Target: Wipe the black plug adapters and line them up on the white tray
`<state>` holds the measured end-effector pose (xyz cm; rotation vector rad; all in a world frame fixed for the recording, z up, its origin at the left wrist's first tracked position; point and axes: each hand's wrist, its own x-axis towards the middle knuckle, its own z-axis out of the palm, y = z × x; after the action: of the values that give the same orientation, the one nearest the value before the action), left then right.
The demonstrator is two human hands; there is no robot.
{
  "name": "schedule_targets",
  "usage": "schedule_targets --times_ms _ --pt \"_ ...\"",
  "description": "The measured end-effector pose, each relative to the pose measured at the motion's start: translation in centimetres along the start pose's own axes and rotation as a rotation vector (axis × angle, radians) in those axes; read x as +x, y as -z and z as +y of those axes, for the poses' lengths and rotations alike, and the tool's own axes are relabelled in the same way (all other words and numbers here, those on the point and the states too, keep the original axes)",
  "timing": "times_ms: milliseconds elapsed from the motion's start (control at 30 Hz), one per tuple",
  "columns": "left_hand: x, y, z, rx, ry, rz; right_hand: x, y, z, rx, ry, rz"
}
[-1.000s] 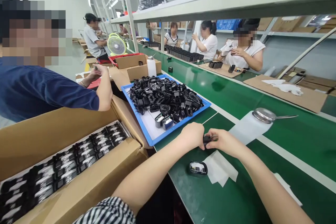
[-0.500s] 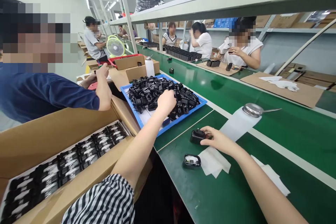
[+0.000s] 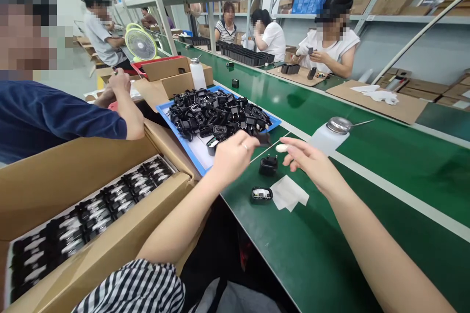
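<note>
My left hand (image 3: 235,156) is closed on a black plug adapter (image 3: 263,138), blurred by motion, just past the near right corner of the blue tray (image 3: 200,167). My right hand (image 3: 308,159) is held over the bench with its fingers apart and no adapter in it. A small white piece (image 3: 282,147), perhaps a finger cot, shows at one of its fingertips. Below and between the hands a black plug adapter (image 3: 269,166) stands with its two pins up. Nearer me is an open black housing (image 3: 261,194) with white and metal parts inside, beside a white wipe (image 3: 290,192).
Many black adapters (image 3: 216,110) are heaped in the tray. A white dispenser bottle (image 3: 328,136) with a metal top stands to the right. At lower left, an open carton (image 3: 121,239) holds rows of black parts. Several co-workers sit around the green bench (image 3: 330,264).
My left hand has come out of the tray toward the right with an adapter. My right hand has let go of the adapter on the bench and lifted. The view has shifted.
</note>
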<state>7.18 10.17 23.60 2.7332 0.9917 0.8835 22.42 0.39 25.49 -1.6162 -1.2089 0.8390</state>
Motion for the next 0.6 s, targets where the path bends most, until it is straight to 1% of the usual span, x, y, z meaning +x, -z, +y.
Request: schedule_targets --times_ms 67,100,133,200,267,333,400,467,600 --pt "-2.8 -0.4 1.5 -0.055 -0.065 -0.037 -0.3 -0.8 0.4 0.066 -0.04 -0.166" --pt "-3.9 -0.7 2.0 -0.084 -0.083 -0.054 -0.5 -1.1 0.6 0.064 -0.061 -0.227" --pt "-4.8 -1.0 2.3 -0.115 -0.091 -0.069 -0.8 -1.4 0.9 0.039 -0.074 -0.253" --pt "-6.1 -1.2 2.4 -0.18 -0.051 -0.096 -1.7 -2.0 1.5 -0.058 -0.066 -0.216" --pt "-6.7 -1.0 1.9 -0.277 0.06 -0.146 -2.5 -2.5 2.2 -0.214 -0.022 -0.162" --pt "-7.0 -0.7 1.2 -0.401 0.186 -0.255 -3.1 -3.0 2.9 -0.4 0.03 -0.135" --pt "-7.2 -0.4 0.7 -0.486 0.251 -0.375 -3.4 -3.3 3.4 -0.531 0.06 -0.124" --pt "-7.2 -0.5 0.6 -0.509 0.244 -0.44 -3.5 -3.5 3.8 -0.566 0.076 -0.13" --pt "-7.1 -1.1 1.2 -0.51 0.171 -0.443 -3.2 -3.7 3.9 -0.544 0.122 -0.179"
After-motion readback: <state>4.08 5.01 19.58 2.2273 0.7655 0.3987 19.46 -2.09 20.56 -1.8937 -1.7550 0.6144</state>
